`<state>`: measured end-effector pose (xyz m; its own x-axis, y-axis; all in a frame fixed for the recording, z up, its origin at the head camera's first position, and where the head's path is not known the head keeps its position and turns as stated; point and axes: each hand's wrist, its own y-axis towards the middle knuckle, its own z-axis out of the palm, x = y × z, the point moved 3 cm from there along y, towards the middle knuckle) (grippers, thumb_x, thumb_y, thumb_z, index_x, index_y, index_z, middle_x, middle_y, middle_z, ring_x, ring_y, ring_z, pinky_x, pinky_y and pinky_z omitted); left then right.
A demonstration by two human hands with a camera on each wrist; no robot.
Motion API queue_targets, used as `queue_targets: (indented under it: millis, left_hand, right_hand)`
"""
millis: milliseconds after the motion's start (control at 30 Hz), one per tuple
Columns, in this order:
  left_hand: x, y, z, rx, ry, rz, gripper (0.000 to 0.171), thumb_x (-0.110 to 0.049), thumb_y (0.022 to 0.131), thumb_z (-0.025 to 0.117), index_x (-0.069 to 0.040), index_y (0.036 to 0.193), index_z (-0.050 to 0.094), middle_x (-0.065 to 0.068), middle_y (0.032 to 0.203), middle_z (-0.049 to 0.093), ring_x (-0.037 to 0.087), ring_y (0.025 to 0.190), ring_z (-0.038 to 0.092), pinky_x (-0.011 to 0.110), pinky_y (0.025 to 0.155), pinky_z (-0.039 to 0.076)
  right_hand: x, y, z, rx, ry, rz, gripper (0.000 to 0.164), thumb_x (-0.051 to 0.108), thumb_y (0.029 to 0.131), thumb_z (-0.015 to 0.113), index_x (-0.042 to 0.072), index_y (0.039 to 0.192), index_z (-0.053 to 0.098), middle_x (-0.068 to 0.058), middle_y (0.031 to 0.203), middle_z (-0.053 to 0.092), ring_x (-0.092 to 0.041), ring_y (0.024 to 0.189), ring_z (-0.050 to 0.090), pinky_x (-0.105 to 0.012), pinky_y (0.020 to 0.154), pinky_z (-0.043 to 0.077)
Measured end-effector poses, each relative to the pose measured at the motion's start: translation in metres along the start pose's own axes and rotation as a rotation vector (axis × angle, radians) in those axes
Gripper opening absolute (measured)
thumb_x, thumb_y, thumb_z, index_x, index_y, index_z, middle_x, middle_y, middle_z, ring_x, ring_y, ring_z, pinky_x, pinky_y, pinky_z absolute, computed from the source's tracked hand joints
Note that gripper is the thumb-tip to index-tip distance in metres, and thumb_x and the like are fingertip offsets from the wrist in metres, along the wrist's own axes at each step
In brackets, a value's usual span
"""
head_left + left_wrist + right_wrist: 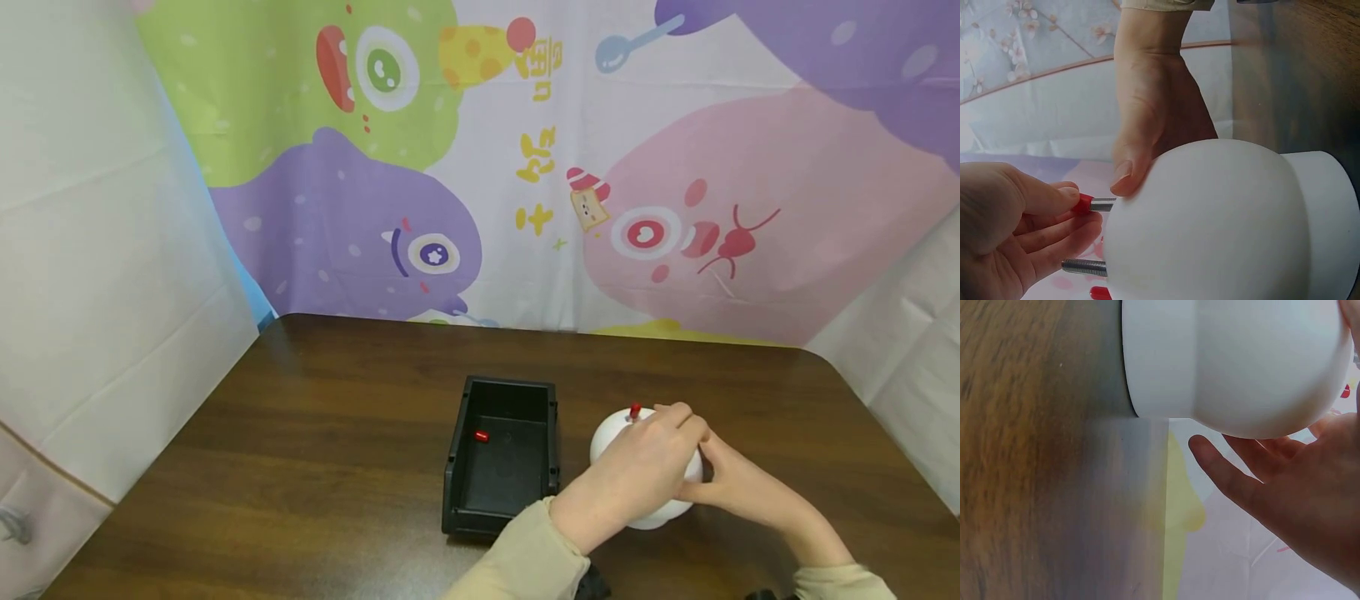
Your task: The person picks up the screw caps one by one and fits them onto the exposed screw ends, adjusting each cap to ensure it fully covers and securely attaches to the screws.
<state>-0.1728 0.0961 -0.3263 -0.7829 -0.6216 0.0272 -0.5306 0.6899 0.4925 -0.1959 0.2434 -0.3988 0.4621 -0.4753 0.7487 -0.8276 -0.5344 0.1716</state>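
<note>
A white dome-shaped object (656, 523) with a narrower white base (1335, 219) sits on the table. Threaded metal studs stick out of its top; one stud (1085, 267) is bare. My left hand (648, 458) reaches over the dome and pinches a red cap (1085, 202) at the end of one stud, thumb against fingers. Another red cap (1100, 292) shows lower in the left wrist view. Around the dome's side, my right hand (738, 483) holds it with the thumb on one side and the fingers (1229, 469) on the other.
Left of the dome stands a black open bin (502, 521) with one small red cap (482, 436) lying inside. The brown wooden table (315, 467) ends at a printed cartoon curtain (540, 275) behind. White sheeting (112, 250) hangs at the left.
</note>
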Motion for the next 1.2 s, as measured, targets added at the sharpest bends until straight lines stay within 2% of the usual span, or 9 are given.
queue_targets:
  millis: [133, 300, 600, 833, 1200]
  left_hand:
    - [0.0002, -0.0002, 0.0017, 0.013, 0.012, -0.009, 0.031, -0.022, 0.07, 0.076, -0.014, 0.095, 0.061, -0.005, 0.095, 0.056, 0.003, 0.086, 0.056, 0.013, 0.067, 0.047]
    - [0.0, -0.0022, 0.0033, -0.01, 0.035, -0.012, 0.034, -0.025, 0.067, 0.077, -0.015, 0.094, 0.061, -0.006, 0.094, 0.057, 0.003, 0.086, 0.056, 0.013, 0.067, 0.047]
    - [0.0004, -0.0044, 0.0063, -0.022, 0.022, -0.02, 0.037, -0.025, 0.065, 0.079, -0.014, 0.095, 0.06, -0.005, 0.096, 0.057, 0.004, 0.088, 0.057, 0.013, 0.07, 0.048]
    - [0.0019, -0.0045, 0.0085, -0.053, 0.043, -0.013, 0.034, -0.026, 0.064, 0.08, -0.014, 0.09, 0.061, -0.005, 0.093, 0.059, 0.005, 0.087, 0.058, 0.014, 0.072, 0.048]
    - [0.0026, -0.0043, 0.0101, -0.042, 0.054, -0.004, 0.033, -0.025, 0.061, 0.081, -0.015, 0.086, 0.062, -0.007, 0.088, 0.06, 0.004, 0.086, 0.057, 0.014, 0.076, 0.046]
  right_hand:
    - [0.0003, 0.0017, 0.0004, -0.01, 0.009, -0.025, 0.081, 0.012, 0.08, 0.069, 0.017, 0.144, 0.02, 0.02, 0.139, 0.028, 0.009, 0.118, 0.034, -0.01, 0.089, 0.035]
    - [0.0001, 0.002, 0.0013, -0.024, 0.006, -0.052, 0.081, 0.012, 0.078, 0.07, 0.01, 0.143, 0.021, 0.018, 0.14, 0.029, 0.01, 0.119, 0.033, -0.007, 0.09, 0.032]
    - [-0.0023, 0.0008, 0.002, -0.013, 0.011, -0.011, 0.082, 0.016, 0.08, 0.069, 0.019, 0.144, 0.019, 0.015, 0.141, 0.027, 0.01, 0.12, 0.031, -0.009, 0.09, 0.034]
    - [-0.0001, 0.0007, 0.0009, -0.035, -0.025, -0.027, 0.082, 0.017, 0.079, 0.07, 0.02, 0.143, 0.02, 0.021, 0.14, 0.027, 0.011, 0.12, 0.032, -0.009, 0.089, 0.035]
    - [-0.0022, 0.0027, 0.0004, -0.035, -0.027, -0.044, 0.08, 0.015, 0.077, 0.072, 0.02, 0.141, 0.023, 0.018, 0.141, 0.028, 0.01, 0.122, 0.03, -0.007, 0.09, 0.032]
